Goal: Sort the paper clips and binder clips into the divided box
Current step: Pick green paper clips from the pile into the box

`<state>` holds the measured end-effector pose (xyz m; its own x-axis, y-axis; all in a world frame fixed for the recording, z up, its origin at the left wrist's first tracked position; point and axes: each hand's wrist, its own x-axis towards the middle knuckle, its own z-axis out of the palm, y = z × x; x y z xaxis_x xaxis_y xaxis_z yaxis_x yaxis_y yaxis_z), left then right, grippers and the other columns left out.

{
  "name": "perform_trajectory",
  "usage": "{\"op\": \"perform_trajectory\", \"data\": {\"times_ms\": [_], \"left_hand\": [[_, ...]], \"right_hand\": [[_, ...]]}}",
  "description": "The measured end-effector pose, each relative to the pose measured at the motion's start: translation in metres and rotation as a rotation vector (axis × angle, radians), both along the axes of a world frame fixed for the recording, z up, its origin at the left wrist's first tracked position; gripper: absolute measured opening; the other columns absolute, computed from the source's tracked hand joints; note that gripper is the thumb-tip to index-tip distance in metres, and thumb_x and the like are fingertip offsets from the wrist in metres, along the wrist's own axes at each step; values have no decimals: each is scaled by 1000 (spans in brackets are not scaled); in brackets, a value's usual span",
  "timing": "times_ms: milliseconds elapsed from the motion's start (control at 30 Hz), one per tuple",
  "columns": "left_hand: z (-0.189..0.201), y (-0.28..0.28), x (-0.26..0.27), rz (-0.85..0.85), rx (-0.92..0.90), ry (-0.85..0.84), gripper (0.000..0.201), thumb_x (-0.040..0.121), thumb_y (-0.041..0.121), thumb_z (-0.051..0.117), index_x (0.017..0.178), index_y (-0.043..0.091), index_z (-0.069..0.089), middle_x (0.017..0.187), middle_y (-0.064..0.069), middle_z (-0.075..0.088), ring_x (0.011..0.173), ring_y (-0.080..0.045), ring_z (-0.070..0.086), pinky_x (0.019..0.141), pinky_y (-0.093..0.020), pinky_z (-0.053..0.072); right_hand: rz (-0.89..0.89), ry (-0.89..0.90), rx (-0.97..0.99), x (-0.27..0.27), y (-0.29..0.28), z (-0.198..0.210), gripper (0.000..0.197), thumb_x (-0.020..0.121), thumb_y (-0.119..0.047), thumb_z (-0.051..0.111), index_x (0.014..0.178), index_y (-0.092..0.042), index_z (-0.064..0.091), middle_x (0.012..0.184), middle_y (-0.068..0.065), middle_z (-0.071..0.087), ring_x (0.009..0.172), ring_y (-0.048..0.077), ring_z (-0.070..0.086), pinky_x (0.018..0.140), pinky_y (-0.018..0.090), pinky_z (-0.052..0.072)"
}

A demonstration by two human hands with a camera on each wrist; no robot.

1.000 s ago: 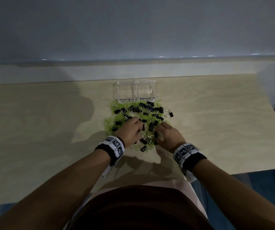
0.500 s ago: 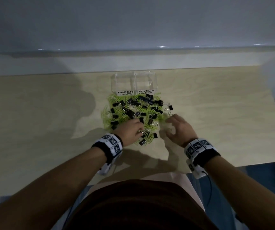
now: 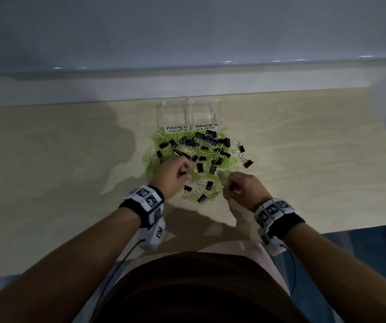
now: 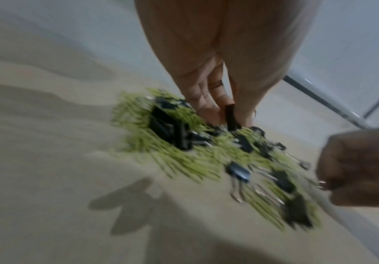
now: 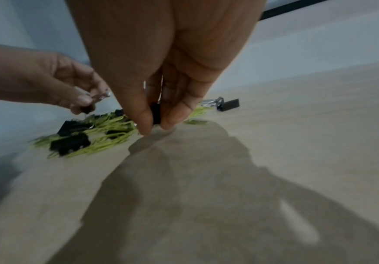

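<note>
A mixed pile of green paper clips [image 3: 201,155] and black binder clips [image 3: 213,169] lies on the wooden table, just in front of a clear divided box [image 3: 188,113] labelled PAPER CLIPS and BINDER CLIPS. Both compartments look empty. My left hand [image 3: 178,174] hovers over the pile's near left and pinches a black binder clip [image 4: 230,117]. My right hand [image 3: 238,187] is at the pile's near right edge; thumb and fingers pinch another black binder clip [image 5: 156,113].
The light wooden table [image 3: 304,164] ends at a grey wall ledge [image 3: 187,87] behind the box. Two stray binder clips [image 3: 248,163] lie at the pile's right. The table's near edge [image 3: 362,229] sits close to my body.
Both hands were pressed into the pile's near side a second ago. The right hand pulled out to the right and now pinches a binder clip; the left has lifted one too.
</note>
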<state>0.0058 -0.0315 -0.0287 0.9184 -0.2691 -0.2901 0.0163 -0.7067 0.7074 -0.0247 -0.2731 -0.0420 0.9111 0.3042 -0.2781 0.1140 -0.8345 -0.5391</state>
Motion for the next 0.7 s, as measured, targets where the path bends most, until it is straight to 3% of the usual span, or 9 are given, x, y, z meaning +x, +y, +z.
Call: {"op": "perform_trajectory", "data": {"times_ms": [100,167,233,333,433,567,700], "left_hand": [[1,27,9,97,93,-78,25,87,14,62,111,17,56,105,0,58,95,-15,56,87,-31,50],[-1,36,11,0,228,-175,28,86,16,63,114,16,57,118,-2,55,112,-20,48,100,-37,42],[-1,32,7,-147,284,-228,29,86,22,62,115,17,59,122,-1,53,119,-22,42,105,-38,35],[-3,11,-6,-367,243,-124,27,91,26,56,116,16,60,117,0,54,112,-18,47,96,-30,40],[-7,-6,-16,-499,330,-27,31,94,27,52,123,14,56,120,-3,51,109,-20,51,89,-33,48],[-8,-11,-19,-449,392,-15,28,95,25,50,117,11,59,116,-6,51,105,-25,55,84,-37,49],[-12,-8,-19,-342,289,-5,19,90,17,57,105,9,64,110,-6,53,100,-24,55,84,-31,47]], "right_hand": [[-84,-130,-8,4,-15,3,14,75,-1,65,78,-10,55,75,3,59,62,22,55,57,30,49],[-143,-187,-36,7,-23,2,16,74,-1,69,83,-8,58,82,7,61,67,24,57,61,28,48],[-141,-215,-89,8,-20,-2,18,72,-3,71,86,-7,61,89,9,60,75,26,56,65,31,48],[-56,-230,-74,7,7,-2,10,74,-11,70,83,-11,65,88,5,61,77,24,56,70,36,51],[36,-120,-48,6,38,4,10,81,-17,64,89,-13,69,90,4,62,80,22,57,70,33,51],[91,-13,-61,9,57,3,23,84,-16,60,105,-14,69,110,8,59,95,25,58,75,30,48],[87,-23,-39,10,58,4,16,85,-16,60,96,-9,70,101,10,59,81,27,60,72,30,50]]}}
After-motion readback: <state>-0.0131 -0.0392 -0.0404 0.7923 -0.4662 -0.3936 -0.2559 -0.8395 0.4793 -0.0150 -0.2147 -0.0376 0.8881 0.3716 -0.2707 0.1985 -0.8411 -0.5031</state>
